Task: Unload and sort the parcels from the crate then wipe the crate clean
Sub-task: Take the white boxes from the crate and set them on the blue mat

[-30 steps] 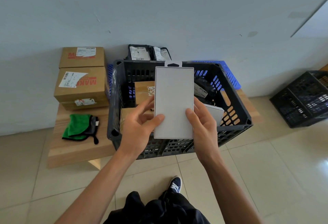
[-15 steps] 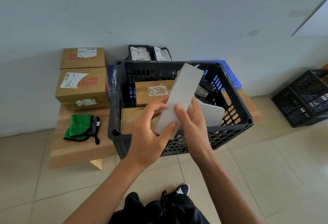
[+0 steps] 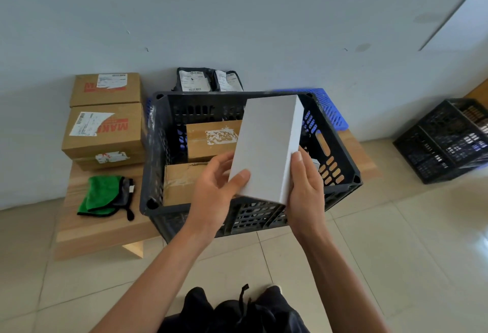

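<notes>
Two brown cardboard boxes (image 3: 211, 138) lie inside the dark crate (image 3: 340, 171) on the wooden bench (image 3: 92, 229), one behind the other on its left side. Both hands grasp a white box (image 3: 266, 147) above the crate's near rim: the left hand (image 3: 214, 195) pinches its near left corner, the right hand (image 3: 306, 190) clasps its right edge. Left of the crate sit stacked cartons (image 3: 103, 124) and a green cloth (image 3: 101, 196); black mailers (image 3: 208, 80) lean on the far wall. Half a second ago the white box showed mostly its narrow side; now its broad face has turned up.
</notes>
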Motion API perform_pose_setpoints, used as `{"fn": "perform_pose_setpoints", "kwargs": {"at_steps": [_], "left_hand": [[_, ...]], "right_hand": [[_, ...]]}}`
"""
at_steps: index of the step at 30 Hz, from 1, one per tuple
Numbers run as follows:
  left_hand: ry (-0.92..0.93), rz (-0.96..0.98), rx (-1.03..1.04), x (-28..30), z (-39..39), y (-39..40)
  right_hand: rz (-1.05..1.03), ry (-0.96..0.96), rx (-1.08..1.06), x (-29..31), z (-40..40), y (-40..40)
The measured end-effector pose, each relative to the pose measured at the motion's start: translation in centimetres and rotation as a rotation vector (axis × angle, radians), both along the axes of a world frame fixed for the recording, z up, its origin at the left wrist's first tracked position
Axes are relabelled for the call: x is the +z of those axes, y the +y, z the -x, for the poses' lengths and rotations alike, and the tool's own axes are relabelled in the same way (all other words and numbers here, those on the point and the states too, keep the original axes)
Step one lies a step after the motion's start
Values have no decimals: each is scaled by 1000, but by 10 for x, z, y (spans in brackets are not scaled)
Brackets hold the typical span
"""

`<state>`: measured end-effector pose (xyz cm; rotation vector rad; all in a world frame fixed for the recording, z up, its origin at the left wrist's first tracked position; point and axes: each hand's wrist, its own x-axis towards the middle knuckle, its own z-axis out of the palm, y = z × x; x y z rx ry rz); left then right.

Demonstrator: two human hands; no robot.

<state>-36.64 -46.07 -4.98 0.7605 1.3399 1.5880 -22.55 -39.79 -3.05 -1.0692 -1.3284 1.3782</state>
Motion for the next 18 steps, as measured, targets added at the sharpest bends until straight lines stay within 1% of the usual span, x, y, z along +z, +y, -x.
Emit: {"fn": "perform_pose_setpoints", "kwargs": {"at_steps": [3,8,18], "left_hand": [[109,-17,44,-3,-6,4],[202,-37,52,-6,-12,12],[248,-50,48,-3,-63,44]], "right_hand": [[-33,-33,-84,-5,-10,7],[-11,11,-73,-4,-21,16],[-15,56,-23,0,-73,55]]}}
